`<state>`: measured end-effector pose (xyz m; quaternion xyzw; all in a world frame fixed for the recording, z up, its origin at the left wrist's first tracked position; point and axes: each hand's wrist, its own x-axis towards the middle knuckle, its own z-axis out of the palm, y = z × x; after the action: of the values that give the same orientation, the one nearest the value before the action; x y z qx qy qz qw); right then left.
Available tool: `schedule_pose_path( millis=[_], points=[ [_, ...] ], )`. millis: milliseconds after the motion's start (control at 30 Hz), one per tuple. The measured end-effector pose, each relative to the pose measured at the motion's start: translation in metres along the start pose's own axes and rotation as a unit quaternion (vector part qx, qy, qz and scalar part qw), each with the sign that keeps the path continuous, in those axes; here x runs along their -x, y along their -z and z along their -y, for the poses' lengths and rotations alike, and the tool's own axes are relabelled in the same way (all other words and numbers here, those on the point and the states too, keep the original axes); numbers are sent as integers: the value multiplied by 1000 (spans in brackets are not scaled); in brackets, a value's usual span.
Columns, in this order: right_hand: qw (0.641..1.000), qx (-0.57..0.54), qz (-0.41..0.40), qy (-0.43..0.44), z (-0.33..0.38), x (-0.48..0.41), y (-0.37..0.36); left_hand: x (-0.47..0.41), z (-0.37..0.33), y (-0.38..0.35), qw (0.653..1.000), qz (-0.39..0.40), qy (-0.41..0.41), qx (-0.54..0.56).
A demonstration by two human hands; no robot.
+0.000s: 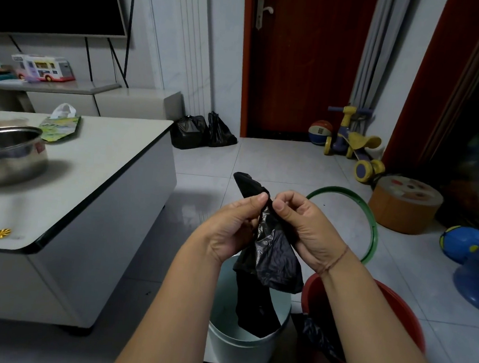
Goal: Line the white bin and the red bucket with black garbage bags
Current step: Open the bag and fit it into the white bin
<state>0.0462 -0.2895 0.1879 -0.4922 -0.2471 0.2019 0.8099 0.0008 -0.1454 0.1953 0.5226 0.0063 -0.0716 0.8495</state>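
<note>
A crumpled black garbage bag (pixel 272 255) hangs between my hands above the white bin (pixel 228 341). My left hand (pixel 233 226) pinches its upper edge with thumb and fingers. My right hand (pixel 301 223) pinches the same edge from the other side. The bag's lower end droops into the white bin. To the right of the bin stands the red bucket (pixel 405 314), partly hidden by my right forearm. Another piece of black bag (pixel 317 339) lies crumpled inside the bucket.
A grey low table (pixel 94 187) with a steel pot (pixel 11 154) stands to the left. A green hoop (pixel 370 217), a round orange stool (pixel 405 206), a blue toy (pixel 473 257), a tricycle (pixel 353 144) and two filled black bags (pixel 202 132) sit on the tiled floor.
</note>
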Motion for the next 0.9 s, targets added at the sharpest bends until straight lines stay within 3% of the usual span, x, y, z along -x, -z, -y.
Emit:
schedule_pose_path(
  millis=[300, 667, 900],
  points=[
    [995, 98, -6, 29, -1, 0, -1, 1, -2, 0, 999, -4, -2, -51],
    [999, 18, 23, 16, 0, -2, 1, -2, -1, 4, 999, 24, -2, -23],
    [1000, 23, 6, 9, -1, -3, 3, -3, -2, -2, 1000, -19, 2, -5]
  ],
)
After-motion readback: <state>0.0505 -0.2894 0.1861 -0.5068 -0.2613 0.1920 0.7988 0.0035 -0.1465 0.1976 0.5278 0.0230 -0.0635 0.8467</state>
